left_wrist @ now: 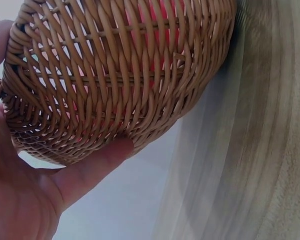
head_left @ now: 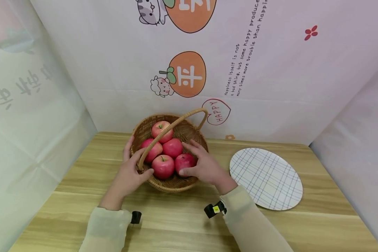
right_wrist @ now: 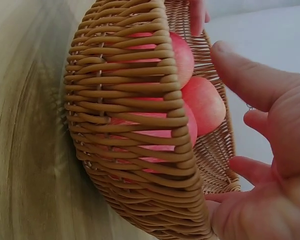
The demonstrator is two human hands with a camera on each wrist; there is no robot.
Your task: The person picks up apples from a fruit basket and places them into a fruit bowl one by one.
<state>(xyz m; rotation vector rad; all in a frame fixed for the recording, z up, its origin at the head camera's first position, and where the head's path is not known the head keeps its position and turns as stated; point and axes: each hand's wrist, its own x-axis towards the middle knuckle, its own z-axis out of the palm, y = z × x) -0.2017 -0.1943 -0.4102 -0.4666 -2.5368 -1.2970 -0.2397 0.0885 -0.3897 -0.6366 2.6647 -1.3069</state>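
A round brown wicker basket [head_left: 173,189] with an arched handle [head_left: 173,125] stands on the table and holds several red apples [head_left: 163,167]. At its left side my left hand [head_left: 130,176] grips the rim near the foot of the handle. One finger [left_wrist: 97,167] lies along the outside of the weave in the left wrist view. My right hand [head_left: 206,168] reaches over the right rim, thumb and fingers spread above the rightmost apple [head_left: 186,163]. The right wrist view has that hand's thumb [right_wrist: 250,77] apart from the apples.
An oval white board with a checked pattern [head_left: 266,179] lies on the wooden table [head_left: 173,224], right of the basket. A printed white backdrop [head_left: 271,77] rises behind the table's back edge, with pale sheets at both sides. Black wrist straps [head_left: 215,209] show at the sleeves.
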